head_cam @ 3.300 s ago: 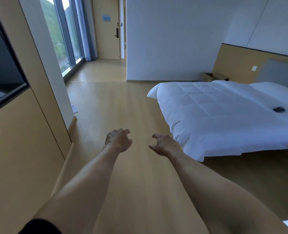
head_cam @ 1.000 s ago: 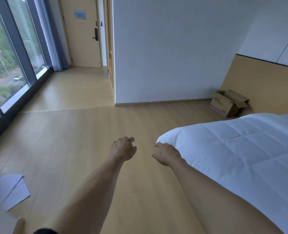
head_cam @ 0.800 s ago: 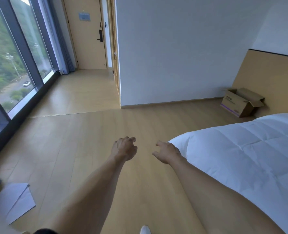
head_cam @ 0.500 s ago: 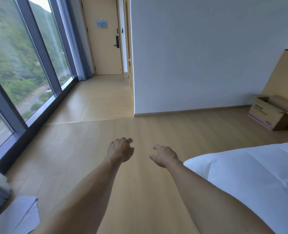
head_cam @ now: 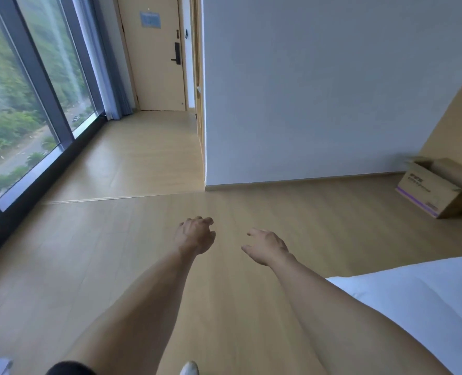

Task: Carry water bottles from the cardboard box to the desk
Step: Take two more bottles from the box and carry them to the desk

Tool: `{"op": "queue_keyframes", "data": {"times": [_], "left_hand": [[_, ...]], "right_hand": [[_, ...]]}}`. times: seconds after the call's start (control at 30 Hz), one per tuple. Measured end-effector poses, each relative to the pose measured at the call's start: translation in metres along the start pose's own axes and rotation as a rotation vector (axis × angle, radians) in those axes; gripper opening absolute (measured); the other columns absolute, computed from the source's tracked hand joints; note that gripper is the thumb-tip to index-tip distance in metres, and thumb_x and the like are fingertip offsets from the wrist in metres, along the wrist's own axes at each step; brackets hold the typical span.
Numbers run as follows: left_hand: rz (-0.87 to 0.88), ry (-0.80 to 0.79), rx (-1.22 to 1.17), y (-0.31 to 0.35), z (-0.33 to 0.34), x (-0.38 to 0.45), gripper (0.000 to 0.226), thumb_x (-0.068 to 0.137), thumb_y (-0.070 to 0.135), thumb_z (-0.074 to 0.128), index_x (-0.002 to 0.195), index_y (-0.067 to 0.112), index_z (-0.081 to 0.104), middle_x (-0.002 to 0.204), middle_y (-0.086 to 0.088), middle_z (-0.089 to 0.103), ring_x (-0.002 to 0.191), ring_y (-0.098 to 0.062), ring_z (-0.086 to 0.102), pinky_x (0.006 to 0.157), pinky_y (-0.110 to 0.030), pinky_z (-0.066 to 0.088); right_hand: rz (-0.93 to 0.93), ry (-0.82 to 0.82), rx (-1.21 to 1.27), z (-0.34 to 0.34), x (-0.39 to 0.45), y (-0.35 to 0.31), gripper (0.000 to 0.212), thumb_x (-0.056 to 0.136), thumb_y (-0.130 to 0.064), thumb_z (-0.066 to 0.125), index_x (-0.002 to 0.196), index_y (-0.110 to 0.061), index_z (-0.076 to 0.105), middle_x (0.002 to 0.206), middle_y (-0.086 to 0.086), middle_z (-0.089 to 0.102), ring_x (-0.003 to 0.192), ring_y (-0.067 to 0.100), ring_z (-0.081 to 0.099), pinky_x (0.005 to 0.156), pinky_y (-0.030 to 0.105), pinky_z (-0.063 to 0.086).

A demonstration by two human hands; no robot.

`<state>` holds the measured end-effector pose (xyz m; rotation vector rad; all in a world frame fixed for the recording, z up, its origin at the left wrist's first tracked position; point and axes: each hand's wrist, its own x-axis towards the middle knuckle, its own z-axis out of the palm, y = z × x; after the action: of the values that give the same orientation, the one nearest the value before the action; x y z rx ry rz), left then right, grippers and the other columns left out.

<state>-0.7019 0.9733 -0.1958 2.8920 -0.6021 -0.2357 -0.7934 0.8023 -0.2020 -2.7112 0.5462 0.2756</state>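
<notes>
Your view has swung left, sliding the cardboard box [head_cam: 438, 186] to the right edge; left hand [head_cam: 194, 235] and right hand [head_cam: 267, 247] hang loose, holding nothing.

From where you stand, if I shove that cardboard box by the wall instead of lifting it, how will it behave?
The cardboard box sits flat on smooth wood floor, so it would probably slide rather than tip. Its top flaps stand open, so the rim likely flexes if gripped there. Its contents are hidden; if bottles are inside, expect it to feel heavy.
</notes>
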Motion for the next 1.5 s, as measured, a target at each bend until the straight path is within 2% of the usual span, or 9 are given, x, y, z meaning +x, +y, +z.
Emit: {"op": "queue_keyframes", "data": {"times": [0.37, 0.53, 0.77, 1.07, 1.23, 1.5], "left_hand": [[0.239, -0.054, -0.021, 0.033, -0.028, 0.253, 0.046, 0.1, 0.038, 0.044, 0.146, 0.03, 0.047, 0.143, -0.001, 0.053, 0.132, -0.025, 0.048, 0.108, -0.036, 0.035], [0.377, -0.098, 0.002, 0.083, -0.024, 0.321, 0.046, 0.1, 0.036, 0.043, 0.146, 0.03, 0.046, 0.145, -0.002, 0.052, 0.134, -0.026, 0.046, 0.11, -0.037, 0.035], [0.513, -0.136, 0.026, 0.158, -0.007, 0.403, 0.044, 0.102, 0.033, 0.04, 0.145, 0.031, 0.048, 0.147, -0.001, 0.051, 0.134, -0.026, 0.047, 0.108, -0.036, 0.036], [0.513, -0.117, 0.089, 0.257, -0.014, 0.539, 0.044, 0.103, 0.034, 0.038, 0.147, 0.03, 0.046, 0.149, -0.001, 0.049, 0.135, -0.025, 0.045, 0.11, -0.038, 0.033], [0.534, -0.099, 0.071, 0.328, -0.017, 0.602, 0.044, 0.103, 0.036, 0.038, 0.146, 0.029, 0.046, 0.146, -0.002, 0.051, 0.133, -0.027, 0.046, 0.109, -0.04, 0.035], [0.619, -0.192, 0.067, 0.418, 0.009, 0.674, 0.049, 0.102, 0.041, 0.041, 0.15, 0.032, 0.041, 0.152, -0.003, 0.046, 0.138, -0.027, 0.043, 0.111, -0.038, 0.034]], "right_hand": [[0.275, 0.115, 0.039, -0.077, 0.167, 0.023, 0.051, 0.093, -0.044, 0.055, 0.141, -0.027, 0.05, 0.137, 0.007, 0.056, 0.125, 0.028, 0.054, 0.096, 0.034, 0.045], [0.373, 0.164, 0.074, -0.1, 0.209, 0.049, 0.051, 0.093, -0.041, 0.055, 0.141, -0.026, 0.05, 0.135, 0.01, 0.057, 0.124, 0.03, 0.055, 0.098, 0.035, 0.047], [0.507, 0.195, 0.108, -0.117, 0.274, 0.118, 0.051, 0.092, -0.047, 0.057, 0.139, -0.027, 0.052, 0.133, 0.009, 0.059, 0.123, 0.028, 0.056, 0.097, 0.034, 0.048], [0.49, 0.217, 0.143, -0.173, 0.404, 0.21, 0.045, 0.093, -0.043, 0.055, 0.131, -0.02, 0.055, 0.128, 0.011, 0.061, 0.12, 0.03, 0.058, 0.097, 0.036, 0.05], [0.49, 0.253, 0.122, -0.221, 0.458, 0.27, 0.046, 0.093, -0.043, 0.056, 0.135, -0.024, 0.052, 0.128, 0.011, 0.059, 0.122, 0.031, 0.056, 0.097, 0.037, 0.049], [0.561, 0.26, 0.131, -0.259, 0.512, 0.353, 0.056, 0.094, -0.046, 0.054, 0.147, -0.031, 0.04, 0.134, 0.01, 0.056, 0.125, 0.03, 0.053, 0.099, 0.037, 0.046]]}}
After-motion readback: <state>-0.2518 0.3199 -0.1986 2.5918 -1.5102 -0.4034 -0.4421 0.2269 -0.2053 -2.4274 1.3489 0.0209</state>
